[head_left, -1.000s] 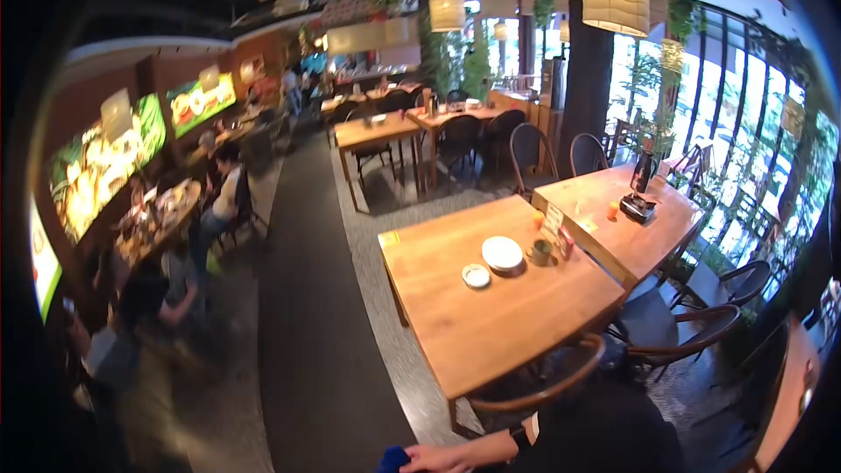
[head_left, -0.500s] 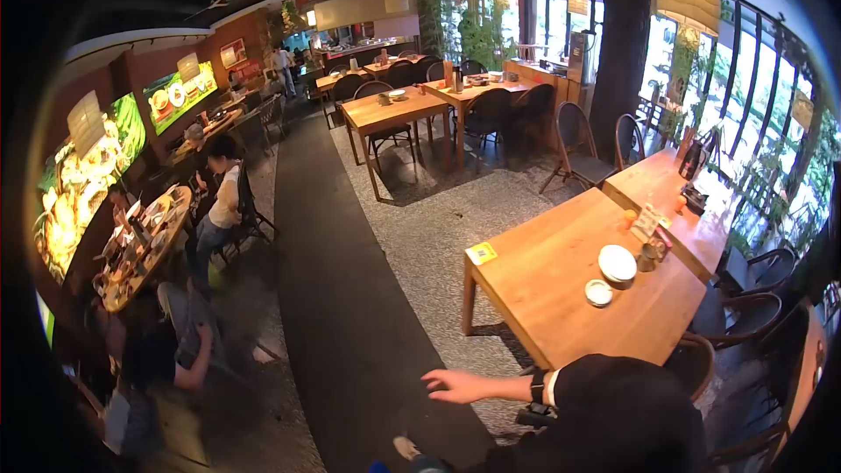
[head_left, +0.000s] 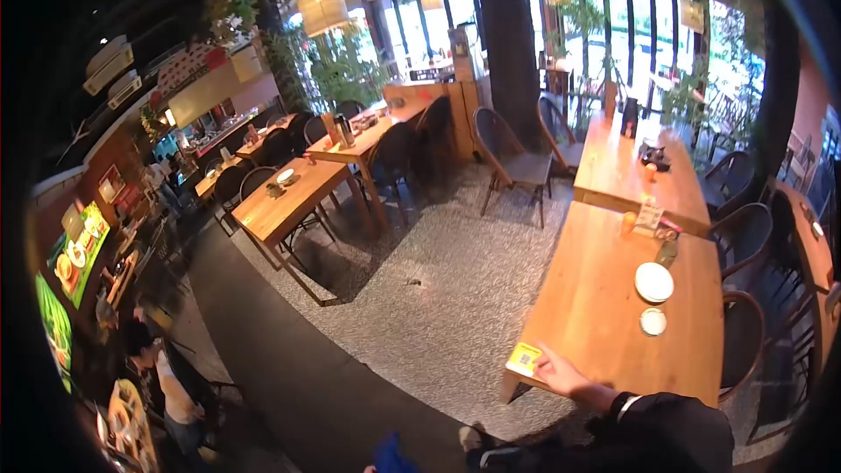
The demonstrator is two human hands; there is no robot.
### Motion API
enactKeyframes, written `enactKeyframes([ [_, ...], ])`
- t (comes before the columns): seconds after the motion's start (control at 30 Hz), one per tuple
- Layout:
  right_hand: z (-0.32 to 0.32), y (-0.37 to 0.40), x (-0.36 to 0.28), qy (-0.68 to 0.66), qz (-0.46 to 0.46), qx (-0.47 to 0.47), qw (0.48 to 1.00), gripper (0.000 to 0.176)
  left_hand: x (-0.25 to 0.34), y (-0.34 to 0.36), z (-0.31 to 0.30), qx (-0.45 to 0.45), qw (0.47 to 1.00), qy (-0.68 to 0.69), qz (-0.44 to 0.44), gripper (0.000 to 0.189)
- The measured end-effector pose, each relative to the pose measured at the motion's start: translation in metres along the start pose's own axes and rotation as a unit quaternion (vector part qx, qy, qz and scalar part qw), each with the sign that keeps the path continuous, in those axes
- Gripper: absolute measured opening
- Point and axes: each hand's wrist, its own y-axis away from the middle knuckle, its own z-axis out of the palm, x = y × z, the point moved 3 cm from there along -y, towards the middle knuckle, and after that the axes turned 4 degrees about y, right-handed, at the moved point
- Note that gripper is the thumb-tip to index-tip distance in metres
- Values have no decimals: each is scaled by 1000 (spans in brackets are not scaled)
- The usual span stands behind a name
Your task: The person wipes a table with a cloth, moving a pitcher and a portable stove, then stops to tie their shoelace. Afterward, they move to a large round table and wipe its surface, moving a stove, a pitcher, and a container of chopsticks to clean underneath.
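Note:
My right hand (head_left: pixel 562 374), in a black sleeve with a band at the wrist, reaches over the near corner of a wooden table (head_left: pixel 596 298). Its fingers are stretched out, fingertips right at the edge of a yellow card with a QR code (head_left: pixel 524 359). Farther along the tabletop are a white plate (head_left: pixel 654 282) and a smaller white dish (head_left: pixel 653 322). At the bottom edge a bunched blue cloth (head_left: pixel 390 454) shows, with a sliver of my left hand (head_left: pixel 370 469) closed beside it; most of that hand is out of frame.
A cup (head_left: pixel 667 251) and a small card stand (head_left: pixel 648 216) sit behind the plate. Dark chairs (head_left: pixel 743 337) line the table's right side. A dark walkway (head_left: pixel 254 333) runs on the left, where a seated person (head_left: pixel 175 385) is at a round table (head_left: pixel 130 420).
My view has swung to the right. My right hand has moved from over the walkway to the table corner by the yellow card. More of the blue cloth shows.

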Motion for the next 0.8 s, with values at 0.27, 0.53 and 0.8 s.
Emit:
enactKeyframes([
  [0.27, -18, -224, -271, -203, -304, 40, 930, 81, 44, -206, -35, 64, 998, -14, -3, 22],
  [0.53, -94, -365, -493, 128, -638, 321, 688, 49, 52, -502, -29, -31, 995, -52, 83, 24],
  [0.8, -135, -515, -574, 337, -413, 446, 719, 25, 178, -852, 71, -336, 936, 88, 58, 31],
])
